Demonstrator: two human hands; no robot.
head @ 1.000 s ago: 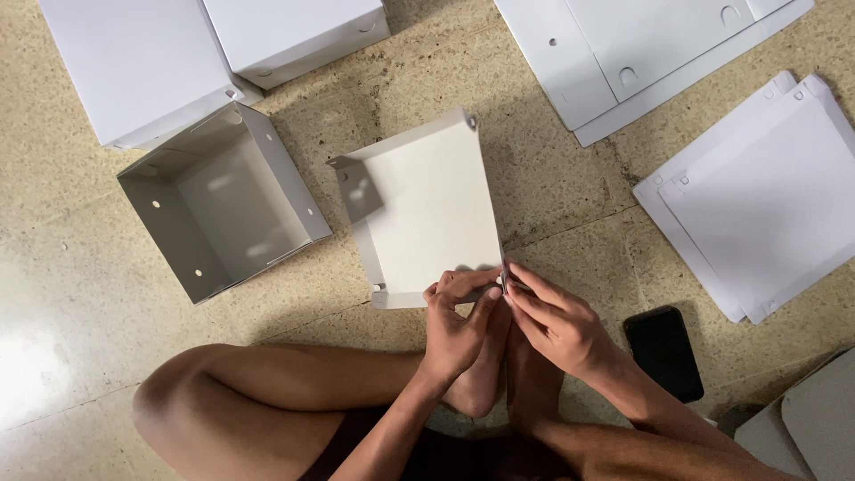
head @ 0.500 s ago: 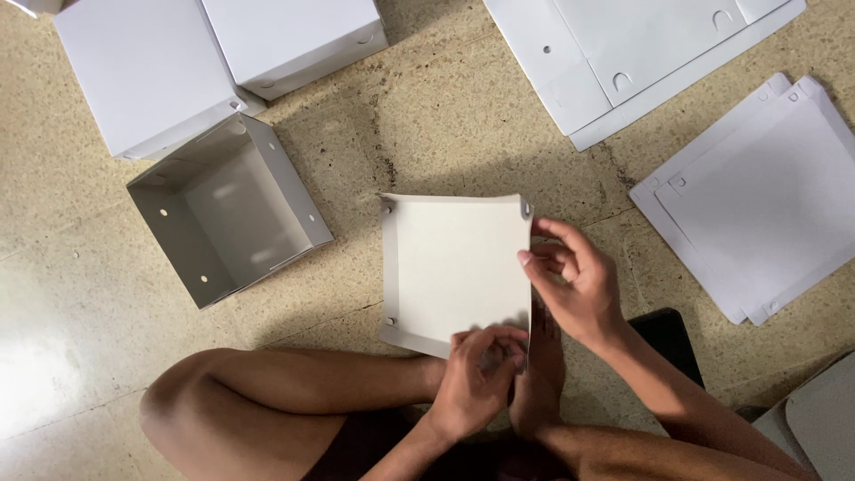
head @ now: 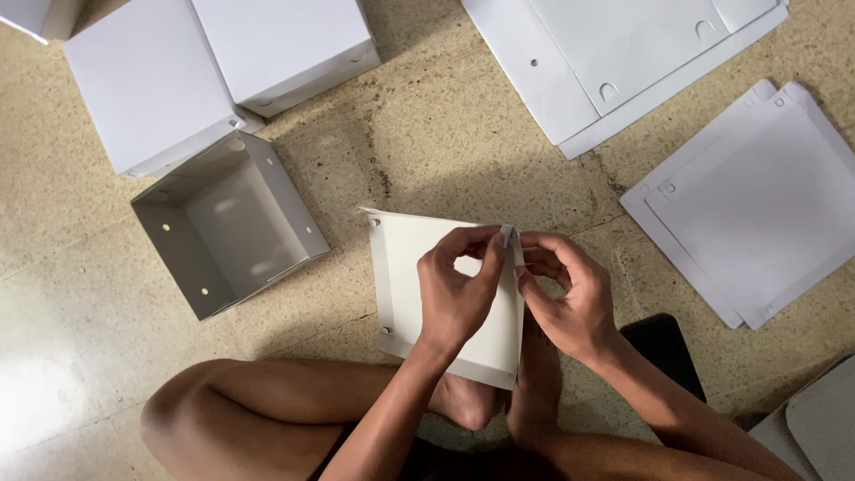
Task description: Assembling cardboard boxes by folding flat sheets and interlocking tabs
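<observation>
Both hands on the white cardboard panel (head: 419, 285), held over the floor (head: 427, 142) above the feet. Left hand (head: 459, 289) and right hand (head: 570, 298) fingers pinched shut on its top-right corner. Open box (head: 227, 223) sits left.

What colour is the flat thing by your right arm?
Black; the phone shows best in the head view.

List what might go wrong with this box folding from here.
1. Both hands, left hand and right hand, pinch one corner of the white card panel; the thin flap could crease or tear.
2. The panel rests partly on the person's feet, so it may slip or tilt.
3. The black phone lies close by the right forearm and could get knocked.
</observation>
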